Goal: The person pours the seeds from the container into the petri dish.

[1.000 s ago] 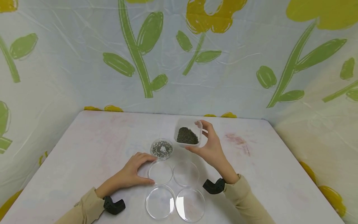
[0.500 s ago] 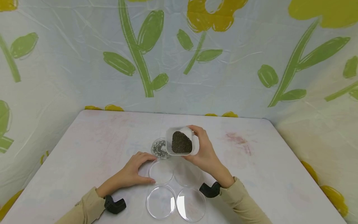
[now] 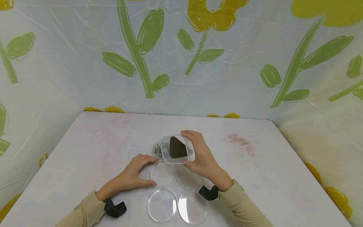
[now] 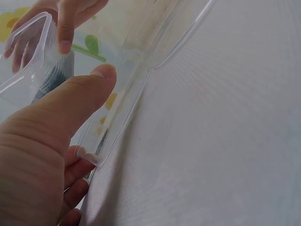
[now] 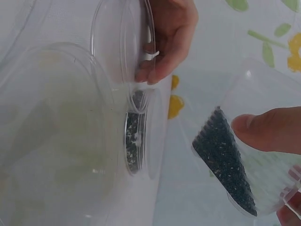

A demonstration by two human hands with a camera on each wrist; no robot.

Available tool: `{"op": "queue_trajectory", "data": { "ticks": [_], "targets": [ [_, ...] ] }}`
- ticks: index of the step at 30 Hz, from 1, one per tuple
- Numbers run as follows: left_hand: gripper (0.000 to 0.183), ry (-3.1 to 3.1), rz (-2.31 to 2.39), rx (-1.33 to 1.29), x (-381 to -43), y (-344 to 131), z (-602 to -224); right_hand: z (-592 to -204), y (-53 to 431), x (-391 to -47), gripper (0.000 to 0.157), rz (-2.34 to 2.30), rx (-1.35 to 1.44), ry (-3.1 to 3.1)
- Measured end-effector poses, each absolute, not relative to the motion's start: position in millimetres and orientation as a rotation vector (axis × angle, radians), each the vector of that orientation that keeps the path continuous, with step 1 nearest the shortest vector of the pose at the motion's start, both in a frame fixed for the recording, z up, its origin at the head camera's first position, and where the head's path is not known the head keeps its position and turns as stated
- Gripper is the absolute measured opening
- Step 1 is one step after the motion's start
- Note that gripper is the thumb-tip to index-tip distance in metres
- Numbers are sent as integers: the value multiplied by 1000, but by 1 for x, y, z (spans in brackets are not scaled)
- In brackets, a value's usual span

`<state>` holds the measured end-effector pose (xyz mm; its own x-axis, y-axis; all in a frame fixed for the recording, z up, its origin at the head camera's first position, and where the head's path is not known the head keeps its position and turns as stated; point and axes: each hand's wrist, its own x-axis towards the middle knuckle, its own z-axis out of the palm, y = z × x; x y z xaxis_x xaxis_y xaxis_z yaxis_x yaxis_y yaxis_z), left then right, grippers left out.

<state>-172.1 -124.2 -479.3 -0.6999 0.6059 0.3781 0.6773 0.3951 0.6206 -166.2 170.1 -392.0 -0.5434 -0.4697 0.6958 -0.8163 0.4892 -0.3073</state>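
1. While the right hand grips a squarish, cloudy plastic box over the middle of the bench, the left hand cups thumb and fingers round the left side of a flat, clear disc. Head view: the box partly hides a round dish of grey-and-white bits, between that disc and the bench's far edge. Three more discs lie nearby; two are closer to the near edge. Bringing the box over seems the step in hand; if pouring is meant, the next move calls for a slow tilt.

2. Left wrist view: the disc's thin, glassy rim meets the left fingertips; the box looks tilted, its wall ribbed.

3. Right wrist view: dark, fine grains bank into a wedge inside the box, the right thumb pressing its smooth side. They would probably slide loosely.
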Motion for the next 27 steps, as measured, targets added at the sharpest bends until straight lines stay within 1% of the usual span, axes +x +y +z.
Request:
{"op": "queue_trajectory", "data": {
  "ticks": [7, 14, 27],
  "targets": [
    [75, -2514, -1166, -1198, -174, -125, -481, -396, 167, -168, 82, 744, 1133, -2160],
    [75, -2528, -1160, -1193, -173, -125, -483, -397, 164, -169, 85, 679, 1189, -2120],
    [75, -2527, -1170, -1197, -173, -124, -480, -399, 162, -169, 83, 627, 1203, -2121]
  ]
}}
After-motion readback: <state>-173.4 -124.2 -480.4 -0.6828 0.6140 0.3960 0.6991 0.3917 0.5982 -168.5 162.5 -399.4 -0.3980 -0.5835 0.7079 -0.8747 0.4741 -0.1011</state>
